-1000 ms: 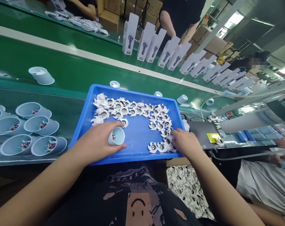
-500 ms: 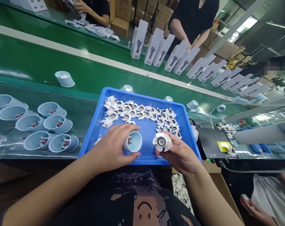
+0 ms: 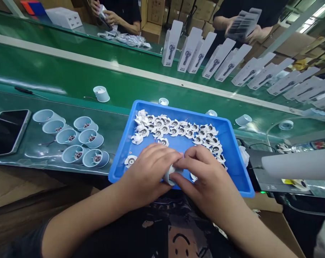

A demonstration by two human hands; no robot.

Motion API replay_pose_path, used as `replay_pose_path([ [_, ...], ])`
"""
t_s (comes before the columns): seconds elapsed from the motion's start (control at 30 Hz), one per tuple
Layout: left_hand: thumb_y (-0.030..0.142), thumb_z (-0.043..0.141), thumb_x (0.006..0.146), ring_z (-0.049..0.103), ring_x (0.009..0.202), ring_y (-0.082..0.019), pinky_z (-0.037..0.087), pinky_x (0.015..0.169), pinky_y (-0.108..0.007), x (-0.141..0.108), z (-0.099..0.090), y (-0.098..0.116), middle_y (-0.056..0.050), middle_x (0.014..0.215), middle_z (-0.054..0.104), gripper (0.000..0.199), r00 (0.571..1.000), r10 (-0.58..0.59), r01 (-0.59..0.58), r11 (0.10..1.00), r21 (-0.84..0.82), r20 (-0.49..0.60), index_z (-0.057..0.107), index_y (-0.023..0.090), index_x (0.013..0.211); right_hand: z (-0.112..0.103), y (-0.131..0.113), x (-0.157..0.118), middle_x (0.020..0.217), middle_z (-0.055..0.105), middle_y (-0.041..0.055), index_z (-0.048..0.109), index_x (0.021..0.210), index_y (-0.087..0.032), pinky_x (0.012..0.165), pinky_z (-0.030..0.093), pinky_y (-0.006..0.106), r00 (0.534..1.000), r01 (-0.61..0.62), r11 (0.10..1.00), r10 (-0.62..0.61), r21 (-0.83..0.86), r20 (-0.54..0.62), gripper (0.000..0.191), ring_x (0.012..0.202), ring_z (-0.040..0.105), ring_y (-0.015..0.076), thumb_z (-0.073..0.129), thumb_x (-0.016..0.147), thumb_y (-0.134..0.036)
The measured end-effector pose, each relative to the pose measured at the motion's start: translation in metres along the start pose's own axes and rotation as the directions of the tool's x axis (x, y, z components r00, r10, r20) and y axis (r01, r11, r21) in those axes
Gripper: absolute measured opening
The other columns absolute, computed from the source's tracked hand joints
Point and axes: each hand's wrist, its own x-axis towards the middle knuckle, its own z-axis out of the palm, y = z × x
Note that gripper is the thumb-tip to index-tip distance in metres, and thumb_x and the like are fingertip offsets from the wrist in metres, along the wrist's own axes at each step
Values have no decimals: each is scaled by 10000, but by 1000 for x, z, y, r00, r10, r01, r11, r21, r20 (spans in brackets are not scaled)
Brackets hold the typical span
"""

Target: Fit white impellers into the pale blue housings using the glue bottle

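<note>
Over the front of a blue tray (image 3: 234,157), my left hand (image 3: 148,170) is wrapped round a light blue cup (image 3: 168,177), which is largely hidden by the fingers. My right hand (image 3: 202,172) meets it, with its fingertips at the cup's mouth. A white fan wheel, mostly covered, shows only as a pale patch inside the cup between the fingers. Several white fan wheels (image 3: 158,133) with dark hubs lie in the tray, one of them (image 3: 130,161) alone near its left side.
Several light blue cups (image 3: 91,138) with motors inside lie left of the tray, beside a dark-screened tablet (image 3: 8,132). More cups (image 3: 101,94) stand on the green belt (image 3: 71,77). White boxes (image 3: 216,62) line the far side, where two people handle items.
My hands have come together, and the fan wheel from my right hand is now at the cup. The view has shifted left, showing the tablet and a screwdriver.
</note>
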Motion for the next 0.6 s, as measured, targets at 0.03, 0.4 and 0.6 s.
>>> replay_pose_path([
  [0.03, 169, 558, 896, 651, 1056, -231, 450, 1050, -445, -1, 1, 2, -84, 1110, 697, 301, 999, 12, -12, 1000, 11, -42, 499, 190, 1191, 1, -2, 2, 870, 510, 13, 667, 915, -207, 692, 428, 286, 1000, 11, 999, -12, -34, -11, 150, 800, 526, 160, 691, 843, -77],
  [0.4, 387, 677, 890, 661, 1096, -243, 466, 1080, -456, -8, 4, -7, -84, 1162, 701, 448, 979, -108, 113, 993, 17, -174, 494, 215, 1260, -6, 2, -8, 1239, 574, 28, 676, 854, -259, 926, 462, 359, 984, 167, 986, -167, -1, -64, 208, 1143, 560, 196, 538, 1004, -298],
  [0.6, 404, 684, 886, 663, 1101, -230, 460, 1096, -439, -7, 4, -6, -72, 1178, 701, 475, 973, -105, 116, 992, 40, -204, 493, 226, 1283, 2, 4, -13, 1493, 382, 126, 598, 1252, -244, 994, 415, 521, 974, 208, 965, -219, -161, -52, 342, 1309, 441, 318, 498, 1007, -461],
])
